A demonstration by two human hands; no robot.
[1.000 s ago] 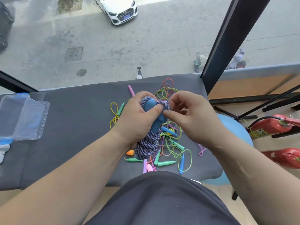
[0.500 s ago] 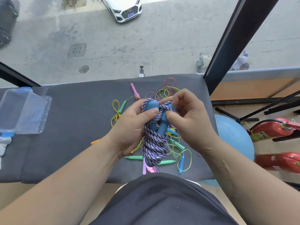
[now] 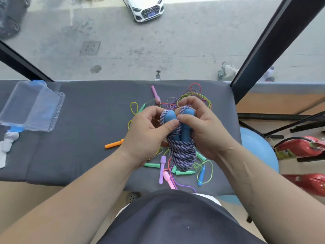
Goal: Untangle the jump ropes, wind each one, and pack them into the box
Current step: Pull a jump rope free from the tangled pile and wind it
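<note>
Your left hand [image 3: 149, 136] and right hand [image 3: 200, 131] are pressed close together at the centre of the frame, both gripping the wound purple-and-white braided jump rope with blue handles [image 3: 182, 147] held between them. Beneath it lies the tangle of thin coloured plastic jump ropes [image 3: 175, 166] on the grey padded table [image 3: 88, 138]. The clear plastic box with blue clasps [image 3: 31, 106] sits open at the left edge, well apart from your hands.

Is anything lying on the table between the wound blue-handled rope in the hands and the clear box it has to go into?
Nothing visible blocks it. Both the left hand and right hand hold the wound rope; the clear box sits open at the far left, with bare grey table between. The orange handle lies low, nearer the hands.
</note>
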